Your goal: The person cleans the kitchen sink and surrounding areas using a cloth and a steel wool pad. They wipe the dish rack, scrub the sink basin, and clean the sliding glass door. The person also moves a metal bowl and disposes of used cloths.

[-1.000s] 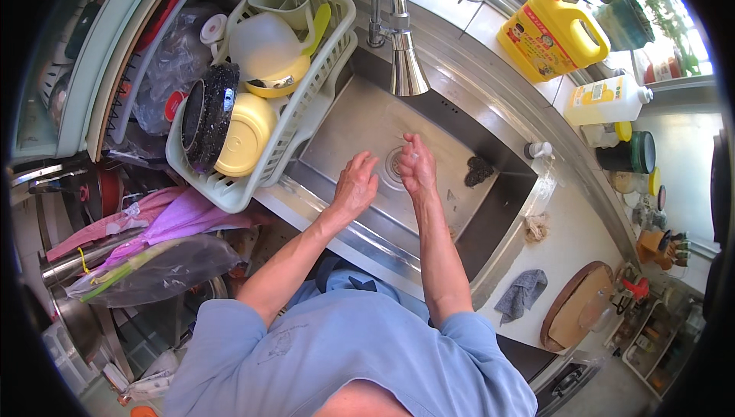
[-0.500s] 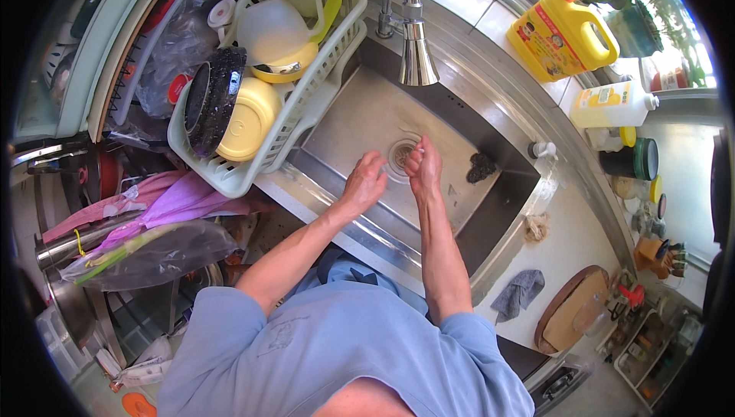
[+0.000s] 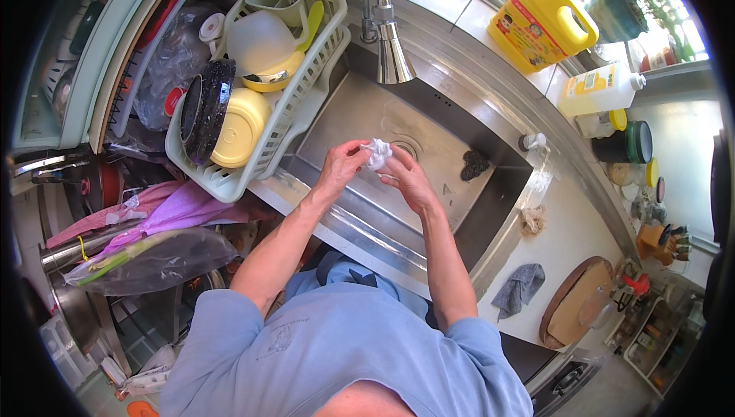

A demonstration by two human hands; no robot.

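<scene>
Over the steel sink (image 3: 337, 122), my left hand (image 3: 342, 166) pinches a small crumpled white wad (image 3: 376, 153) between thumb and fingertips. It looks thin and soft, like tissue or film; I cannot tell which. My right hand (image 3: 409, 177) is at the wad's right side, fingers stretched and thumb apart. Whether its fingertips touch the wad is hard to see. Behind the hands is the drain (image 3: 408, 147), partly covered by them. A dark scouring pad (image 3: 475, 165) lies on the sink floor to the right. The chrome faucet (image 3: 394, 57) hangs above the far side.
A pale green dish rack (image 3: 287, 130) with bowls and a black pan stands left of the sink. Yellow jug (image 3: 540, 26) and white bottle (image 3: 601, 95) line the far right ledge. A grey cloth (image 3: 519, 291) and round board (image 3: 574, 302) are on the right counter.
My fingers were curled with only small white bits showing; now a white wad shows in my left fingertips. The right hand has uncurled. The whole view has shifted slightly.
</scene>
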